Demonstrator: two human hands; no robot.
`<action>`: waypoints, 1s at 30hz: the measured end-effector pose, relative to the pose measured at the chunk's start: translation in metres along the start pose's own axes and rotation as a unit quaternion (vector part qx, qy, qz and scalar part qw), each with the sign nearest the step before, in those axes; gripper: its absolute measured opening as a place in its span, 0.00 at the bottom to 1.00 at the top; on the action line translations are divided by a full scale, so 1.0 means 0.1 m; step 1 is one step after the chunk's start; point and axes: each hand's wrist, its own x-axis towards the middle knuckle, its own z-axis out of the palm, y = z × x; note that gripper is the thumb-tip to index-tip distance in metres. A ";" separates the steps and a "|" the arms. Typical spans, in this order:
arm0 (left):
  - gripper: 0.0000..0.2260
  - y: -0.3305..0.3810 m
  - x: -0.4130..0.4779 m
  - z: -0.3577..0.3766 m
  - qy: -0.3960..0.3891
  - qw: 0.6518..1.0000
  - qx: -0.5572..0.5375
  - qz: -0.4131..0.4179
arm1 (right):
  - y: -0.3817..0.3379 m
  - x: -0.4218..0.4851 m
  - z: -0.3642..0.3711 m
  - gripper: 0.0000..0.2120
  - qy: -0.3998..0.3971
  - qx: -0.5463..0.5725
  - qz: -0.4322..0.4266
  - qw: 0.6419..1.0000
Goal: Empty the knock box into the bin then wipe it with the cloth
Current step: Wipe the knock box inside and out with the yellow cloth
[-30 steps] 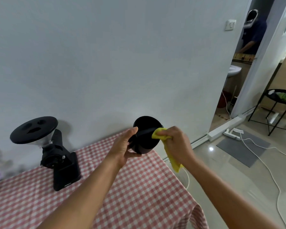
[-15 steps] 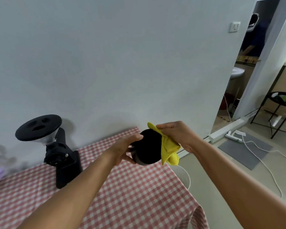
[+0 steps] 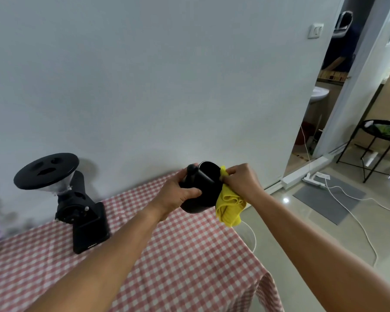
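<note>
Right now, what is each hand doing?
Left hand: closed around the black knock box, held above the table.
Right hand: fingers pinching the yellow cloth against the box's side.

Both hands raised ahead: left [image 3: 178, 194] clasped, right [image 3: 243, 181] seemingly pinching.

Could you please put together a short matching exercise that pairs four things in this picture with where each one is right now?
Column one:
1. knock box
2. yellow cloth
3. black grinder
4. white power strip

Column two:
A. lying on the floor by the doorway
B. held up over the table in the left hand
C. standing on the checked tablecloth near the wall
D. bunched in the right hand, pressed against the box's side

Pairs: 1-B, 2-D, 3-C, 4-A
</note>
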 end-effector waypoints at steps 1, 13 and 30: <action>0.27 0.01 0.02 -0.02 -0.003 1.000 0.012 -0.006 | -0.01 0.00 -0.02 0.09 -0.006 -0.001 -0.014 1.000; 0.23 0.03 -0.04 0.02 -0.044 0.998 0.008 -0.038 | -0.16 -0.05 -0.10 0.09 -0.019 -0.165 -0.159 0.973; 0.26 0.05 -0.04 -0.12 -0.096 0.979 -0.030 -0.177 | -0.27 -0.04 0.00 0.13 -0.031 -0.285 -0.249 0.925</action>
